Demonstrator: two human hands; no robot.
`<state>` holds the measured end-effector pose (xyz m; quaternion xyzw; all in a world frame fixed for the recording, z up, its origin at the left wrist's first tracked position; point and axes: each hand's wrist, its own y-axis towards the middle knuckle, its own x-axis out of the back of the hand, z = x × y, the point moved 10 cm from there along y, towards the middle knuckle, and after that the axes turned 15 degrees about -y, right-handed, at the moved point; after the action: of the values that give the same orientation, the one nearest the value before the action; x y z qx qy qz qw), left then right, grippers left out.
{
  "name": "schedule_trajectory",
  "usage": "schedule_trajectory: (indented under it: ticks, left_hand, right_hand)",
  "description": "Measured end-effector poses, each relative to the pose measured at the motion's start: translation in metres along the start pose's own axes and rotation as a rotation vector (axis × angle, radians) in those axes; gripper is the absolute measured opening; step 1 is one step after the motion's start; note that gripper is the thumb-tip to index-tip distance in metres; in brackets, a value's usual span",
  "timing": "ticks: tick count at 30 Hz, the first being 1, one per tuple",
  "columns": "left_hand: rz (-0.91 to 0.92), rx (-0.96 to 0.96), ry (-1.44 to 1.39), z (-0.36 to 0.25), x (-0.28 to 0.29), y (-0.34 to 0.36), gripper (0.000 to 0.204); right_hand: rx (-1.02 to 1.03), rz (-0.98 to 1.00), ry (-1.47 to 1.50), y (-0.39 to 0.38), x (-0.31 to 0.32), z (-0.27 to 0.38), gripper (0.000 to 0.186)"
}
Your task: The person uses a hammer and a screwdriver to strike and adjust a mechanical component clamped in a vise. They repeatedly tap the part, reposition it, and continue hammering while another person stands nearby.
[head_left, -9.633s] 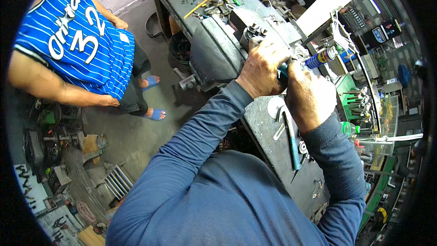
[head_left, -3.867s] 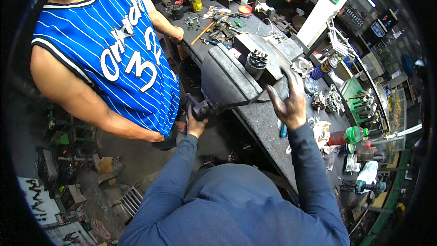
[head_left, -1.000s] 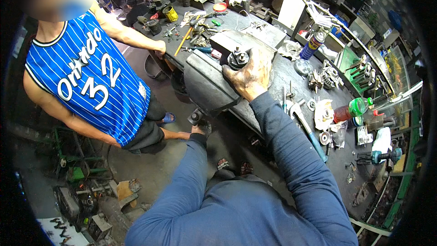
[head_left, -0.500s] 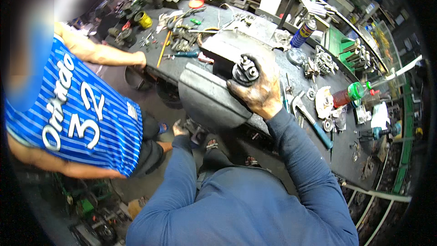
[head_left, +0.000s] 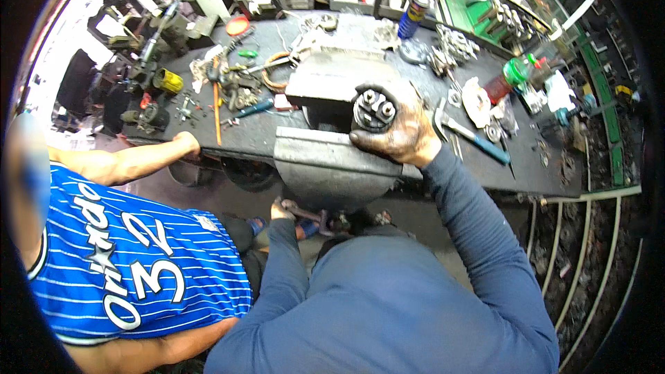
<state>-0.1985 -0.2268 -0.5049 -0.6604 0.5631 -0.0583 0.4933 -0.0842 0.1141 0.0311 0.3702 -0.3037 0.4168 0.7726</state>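
Observation:
My right hand (head_left: 409,125) is wrapped round a starter solenoid (head_left: 375,111), a round black part with two bolt terminals facing up. It sits at the gap between the jaws of a large grey bench vise (head_left: 332,156), near the right end of the jaws. The solenoid's lower part is hidden, so I cannot tell whether the jaws touch it. Below the front jaw, my left hand (head_left: 281,209) is closed on the vise handle (head_left: 308,215). Dark grime covers my right fingers.
Right of the vise lies a hammer (head_left: 474,140) with a blue handle. A blue spray can (head_left: 413,15) and a green-capped bottle (head_left: 504,82) stand farther back. Loose tools and a yellow can (head_left: 167,81) are at left. A co-worker in a blue jersey (head_left: 152,263) stands close at left.
The view has swung, shifting the bench leftward in the picture. The solenoid now appears upright, its terminals facing me. My right hand still holds it; my left hand stays low by the vise handle.

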Motion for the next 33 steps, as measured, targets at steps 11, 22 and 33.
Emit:
schedule_trajectory:
  ticks: [11, 22, 33]
  left_hand:
    - [-0.016, 0.311, -0.406, -0.024, 0.044, 0.041, 0.048]
    - [0.002, 0.195, 0.011, 0.012, 0.007, -0.041, 0.045]
    - [-0.008, -0.235, 0.854, -0.093, 0.019, -0.133, 0.032]
  right_hand:
    - [0.147, -0.091, -0.122, -0.002, 0.016, 0.021, 0.066]
    - [0.125, -0.155, 0.021, -0.016, 0.032, 0.014, 0.083]
    - [-0.243, 0.01, -0.815, -0.126, -0.029, -0.257, 0.048]
